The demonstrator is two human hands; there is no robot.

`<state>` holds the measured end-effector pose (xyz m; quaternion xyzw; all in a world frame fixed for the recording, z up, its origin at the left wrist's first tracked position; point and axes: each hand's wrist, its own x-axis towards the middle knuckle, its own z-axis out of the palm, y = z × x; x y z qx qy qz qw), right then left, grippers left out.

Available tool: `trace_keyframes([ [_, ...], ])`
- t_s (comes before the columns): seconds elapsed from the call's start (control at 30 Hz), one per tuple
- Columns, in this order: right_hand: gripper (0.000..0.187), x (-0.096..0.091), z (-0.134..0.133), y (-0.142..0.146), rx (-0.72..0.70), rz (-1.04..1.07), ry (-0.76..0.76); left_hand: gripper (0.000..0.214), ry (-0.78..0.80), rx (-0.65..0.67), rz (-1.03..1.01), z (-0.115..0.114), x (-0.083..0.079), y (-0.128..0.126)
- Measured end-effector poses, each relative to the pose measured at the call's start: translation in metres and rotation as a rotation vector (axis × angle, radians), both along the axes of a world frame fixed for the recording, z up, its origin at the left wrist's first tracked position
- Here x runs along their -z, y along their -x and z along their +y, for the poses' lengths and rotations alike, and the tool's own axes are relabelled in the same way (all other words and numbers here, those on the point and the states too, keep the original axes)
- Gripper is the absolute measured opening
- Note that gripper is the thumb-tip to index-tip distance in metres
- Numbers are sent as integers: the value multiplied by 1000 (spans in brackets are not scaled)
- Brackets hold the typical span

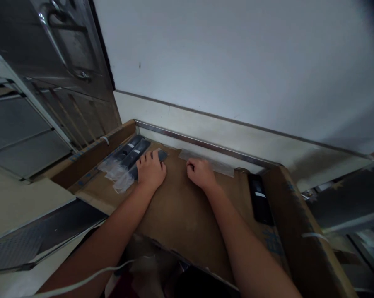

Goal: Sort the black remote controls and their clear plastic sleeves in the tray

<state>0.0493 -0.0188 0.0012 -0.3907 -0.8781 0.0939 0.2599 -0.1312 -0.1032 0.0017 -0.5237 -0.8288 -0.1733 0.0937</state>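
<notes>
My left hand (151, 169) lies flat with its fingers stretched out on a dark bagged remote (128, 178) on the brown cardboard sheet (180, 211). Two more bagged remotes (124, 156) lie side by side just left of it. My right hand (201, 173) rests on the cardboard with its fingers curled under, beside an empty clear plastic bag (219, 166). Whether those fingers pinch the bag is hidden. A bare black remote (260, 199) lies near the sheet's right edge.
Cardboard box flaps stand at the left (93, 155) and right (301, 223). A metal rail (202, 143) and a white wall bound the far side. A steel cabinet (53, 82) rises on the left. A white cable (81, 281) crosses the near edge.
</notes>
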Motion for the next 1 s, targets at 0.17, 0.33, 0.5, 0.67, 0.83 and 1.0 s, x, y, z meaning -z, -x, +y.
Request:
trace_keyframes([
  [0.17,21,4,-2,8,-36,150,107,45,1,109,1,-15,0,-10],
  [0.33,34,4,1,14,-26,245,391,44,-22,331,-12,-14,0,-17],
  [0.5,43,-1,4,11,23,190,674,45,-32,477,-36,-15,-3,-18],
  [0.67,32,-1,6,13,17,131,657,43,-74,564,-46,-16,-2,-16],
  [0.83,23,6,9,15,-27,203,536,46,-217,611,-108,-33,-6,-23],
  [1.0,23,11,7,16,18,183,437,15,-460,734,-482,-144,14,-42],
])
